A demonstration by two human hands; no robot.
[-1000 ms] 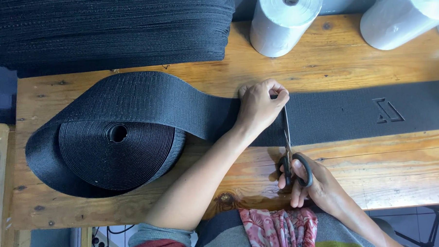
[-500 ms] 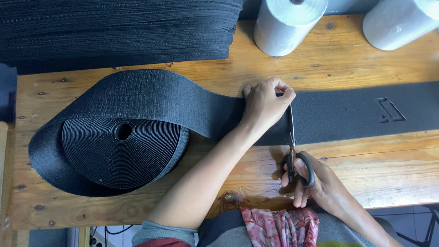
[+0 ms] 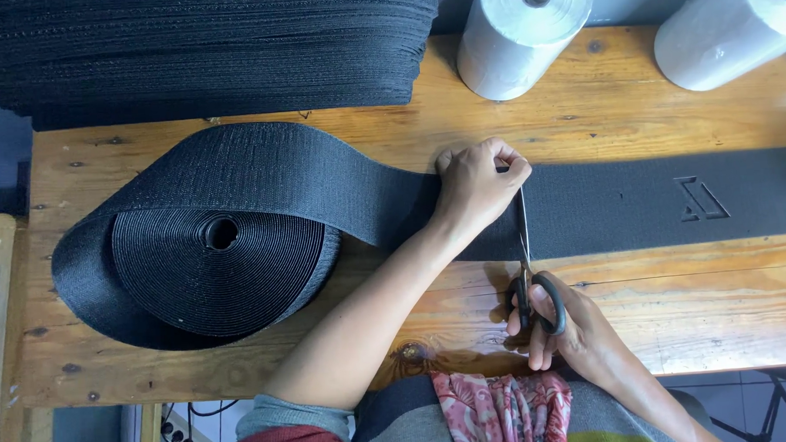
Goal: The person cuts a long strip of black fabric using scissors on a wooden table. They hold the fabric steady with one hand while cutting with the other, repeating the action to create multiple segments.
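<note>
A wide black webbing strip (image 3: 636, 202) runs from a big loose roll (image 3: 211, 245) on the left across the wooden table (image 3: 640, 326) to the right edge. My left hand (image 3: 477, 185) presses the strip flat, fingers bunched at its far edge. My right hand (image 3: 562, 324) grips the black handles of a pair of scissors (image 3: 525, 269). The blades point away from me and lie across the strip just right of my left hand.
A tall stack of cut black strips (image 3: 204, 49) fills the back left. Two white rolls (image 3: 521, 33) (image 3: 726, 31) stand at the back right. A pale outlined mark (image 3: 701, 200) shows on the strip. Cables and a plug strip (image 3: 178, 425) lie under the table.
The scissor blades have reached further across the strip towards its far edge. My left hand still holds the strip in the same spot.
</note>
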